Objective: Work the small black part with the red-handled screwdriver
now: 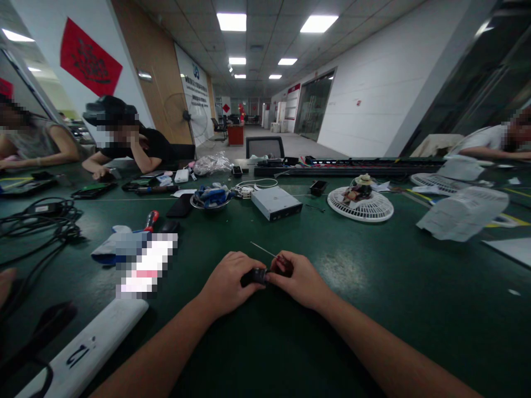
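Observation:
My left hand and my right hand meet low in the middle of the view, just above the green mat. Pinched between their fingers is a small black component. A thin metal pin sticks out up and to the left from the fingers. A reddish-brown part shows beneath my right fingers, partly hidden, so I cannot tell what it is. Both hands appear to hold the black component together.
The green work mat spreads all around. Ahead stand a silver drive box, a steel bowl of blue items, and a white fan guard. A red-handled screwdriver and black cables lie left. Several people sit at the far side.

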